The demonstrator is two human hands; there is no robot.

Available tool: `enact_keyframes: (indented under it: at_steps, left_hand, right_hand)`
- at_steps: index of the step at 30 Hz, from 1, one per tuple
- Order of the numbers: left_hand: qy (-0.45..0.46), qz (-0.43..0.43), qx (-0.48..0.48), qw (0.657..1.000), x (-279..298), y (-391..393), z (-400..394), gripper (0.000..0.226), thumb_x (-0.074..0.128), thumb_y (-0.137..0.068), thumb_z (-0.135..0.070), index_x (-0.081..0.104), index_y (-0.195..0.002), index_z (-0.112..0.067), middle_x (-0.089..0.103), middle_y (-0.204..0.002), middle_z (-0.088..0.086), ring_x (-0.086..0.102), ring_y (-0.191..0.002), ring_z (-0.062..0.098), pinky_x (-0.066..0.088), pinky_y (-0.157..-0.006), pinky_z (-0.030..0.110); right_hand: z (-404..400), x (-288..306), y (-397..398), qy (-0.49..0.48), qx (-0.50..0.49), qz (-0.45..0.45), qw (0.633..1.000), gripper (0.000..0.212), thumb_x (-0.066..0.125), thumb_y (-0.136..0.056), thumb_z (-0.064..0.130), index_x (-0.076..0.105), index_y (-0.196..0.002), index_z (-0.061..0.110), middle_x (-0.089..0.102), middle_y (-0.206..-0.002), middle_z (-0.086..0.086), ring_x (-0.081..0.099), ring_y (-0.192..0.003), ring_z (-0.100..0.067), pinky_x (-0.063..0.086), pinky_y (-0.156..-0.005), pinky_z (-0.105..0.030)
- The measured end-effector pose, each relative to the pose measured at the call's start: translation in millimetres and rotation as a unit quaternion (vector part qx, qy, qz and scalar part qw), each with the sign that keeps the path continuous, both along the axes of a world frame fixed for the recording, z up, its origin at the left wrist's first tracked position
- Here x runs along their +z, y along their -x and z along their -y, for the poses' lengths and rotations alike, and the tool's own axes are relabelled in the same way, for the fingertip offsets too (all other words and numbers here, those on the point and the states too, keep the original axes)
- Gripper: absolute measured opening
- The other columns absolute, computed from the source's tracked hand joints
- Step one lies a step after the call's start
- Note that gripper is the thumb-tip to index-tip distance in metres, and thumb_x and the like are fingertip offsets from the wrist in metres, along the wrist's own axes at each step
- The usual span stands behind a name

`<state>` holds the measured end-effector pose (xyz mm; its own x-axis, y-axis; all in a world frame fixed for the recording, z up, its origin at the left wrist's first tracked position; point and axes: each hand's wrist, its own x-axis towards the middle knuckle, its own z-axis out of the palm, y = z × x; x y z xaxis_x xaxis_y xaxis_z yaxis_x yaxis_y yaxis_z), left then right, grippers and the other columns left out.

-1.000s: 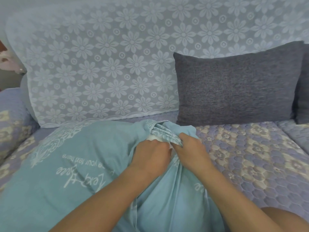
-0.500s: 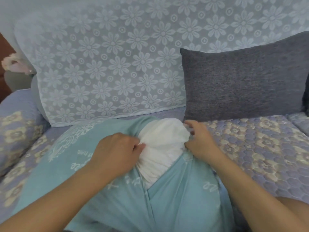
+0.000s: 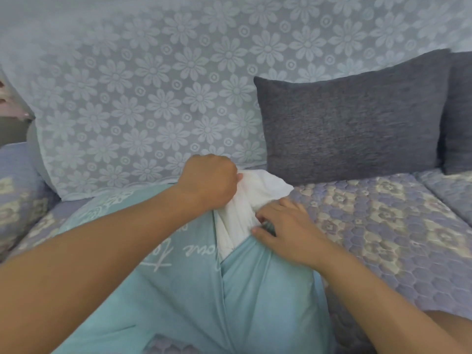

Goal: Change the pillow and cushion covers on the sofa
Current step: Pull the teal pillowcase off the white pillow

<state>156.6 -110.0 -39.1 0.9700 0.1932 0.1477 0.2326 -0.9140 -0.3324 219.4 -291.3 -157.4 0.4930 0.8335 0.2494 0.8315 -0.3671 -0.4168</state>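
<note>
From the head view, the teal pillow cover (image 3: 178, 290) lies on the quilted sofa seat (image 3: 383, 226), its long axis running from the viewer toward the lace-draped backrest (image 3: 153, 98), its open end pointing that way. The white inner pillow (image 3: 258, 192) sticks out of that end — further than half a second ago. The left hand (image 3: 208, 181) fists around the white corner; the right hand (image 3: 286, 229) pinches the cover's edge. A grey cushion (image 3: 352, 116) stands just right — open seat lies beyond.
</note>
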Motion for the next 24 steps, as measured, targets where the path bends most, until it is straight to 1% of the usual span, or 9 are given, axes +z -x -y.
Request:
enact_keyframes:
  at_steps: [2,7,9,11,13,17,19,21,24]
  left_hand:
    - [0.008,-0.002,0.051,0.999,2.4,-7.4,-8.0,0.043,0.034,-0.106,-0.046,0.067,-0.109,-0.018,0.066,-0.117,0.006,0.062,-0.109,0.031,0.045,-0.088,0.041]
    - [0.113,0.001,0.102,0.988,-4.3,-18.7,-13.9,0.04,0.04,-0.103,-0.048,0.054,-0.076,-0.022,0.067,-0.103,0.006,0.06,-0.089,0.027,0.047,-0.078,0.038]
    - [0.074,-0.002,0.033,0.997,-13.9,-19.8,-10.0,0.029,0.045,-0.103,-0.043,0.063,-0.102,-0.021,0.06,-0.114,0.005,0.058,-0.103,0.027,0.049,-0.083,0.04]
    - [0.068,-0.025,-0.126,0.989,-23.5,-17.2,-8.0,0.04,0.058,-0.098,-0.038,0.052,-0.137,-0.028,0.049,-0.133,0.002,0.047,-0.121,0.025,0.045,-0.095,0.042]
    - [0.055,-0.082,-0.275,0.956,-31.3,-14.0,-7.5,0.051,0.062,-0.096,-0.036,0.048,-0.145,-0.033,0.043,-0.149,-0.002,0.035,-0.135,0.024,0.035,-0.109,0.042]
    - [-0.049,-0.25,-0.201,0.946,-46.0,-6.7,-24.8,0.062,0.047,-0.096,-0.063,0.035,-0.152,-0.04,0.027,-0.162,-0.006,0.016,-0.151,0.025,0.013,-0.123,0.046]
    - [-0.071,-0.23,-0.205,0.949,-49.9,-6.4,-29.3,0.056,0.049,-0.091,-0.068,0.052,-0.139,-0.038,0.044,-0.145,-0.001,0.032,-0.14,0.029,0.024,-0.118,0.049]
    - [-0.118,-0.2,-0.293,0.928,-56.0,-14.4,-25.1,0.029,0.056,-0.091,-0.049,0.071,-0.106,-0.029,0.058,-0.111,0.002,0.051,-0.112,0.032,0.042,-0.101,0.048]
    - [-0.209,-0.193,-0.276,0.918,-42.9,-34.1,-40.1,0.028,0.044,-0.086,-0.033,0.072,-0.085,-0.027,0.062,-0.094,0.001,0.059,-0.094,0.03,0.05,-0.086,0.043]
  right_hand:
    - [0.1,-4.2,-0.6,-0.016,-0.022,0.005,1.0,0.034,0.041,-0.092,0.06,0.05,-0.109,0.032,0.047,-0.11,0.016,0.043,-0.104,-0.012,0.037,-0.095,-0.036]
    - [-8.4,-10.0,11.9,-0.054,0.067,0.075,0.994,0.027,0.047,-0.096,0.04,0.061,-0.112,0.024,0.055,-0.113,0.011,0.046,-0.107,-0.016,0.043,-0.096,-0.038]
    - [-9.3,-11.7,11.5,-0.03,0.074,0.063,0.995,0.034,0.046,-0.097,0.047,0.061,-0.121,0.028,0.055,-0.118,0.015,0.045,-0.112,-0.014,0.04,-0.101,-0.034]
    - [-8.9,-14.9,10.3,-0.015,0.068,0.057,0.996,0.039,0.046,-0.096,0.049,0.061,-0.128,0.031,0.055,-0.124,0.016,0.045,-0.115,-0.014,0.036,-0.104,-0.032]
    - [-8.0,-15.3,9.9,-0.016,0.066,0.06,0.996,0.038,0.047,-0.094,0.049,0.064,-0.122,0.031,0.058,-0.117,0.015,0.046,-0.11,-0.016,0.038,-0.102,-0.034]
    - [-4.7,-7.9,10.1,0.037,0.046,0.085,0.995,0.031,0.043,-0.093,0.056,0.062,-0.095,0.032,0.057,-0.093,0.017,0.04,-0.094,-0.012,0.033,-0.091,-0.036]
    - [-4.2,-4.0,12.2,0.064,0.041,0.073,0.994,0.034,0.039,-0.093,0.058,0.058,-0.086,0.031,0.057,-0.086,0.016,0.041,-0.091,-0.012,0.032,-0.091,-0.037]
    - [-2.7,-1.7,17.0,0.077,0.047,0.058,0.994,0.04,0.036,-0.093,0.061,0.052,-0.075,0.03,0.054,-0.077,0.015,0.041,-0.088,-0.012,0.032,-0.09,-0.037]
    - [11.8,-5.0,21.1,0.049,0.033,0.066,0.996,0.043,0.034,-0.094,0.065,0.044,-0.069,0.031,0.046,-0.07,0.015,0.041,-0.083,-0.011,0.033,-0.088,-0.037]
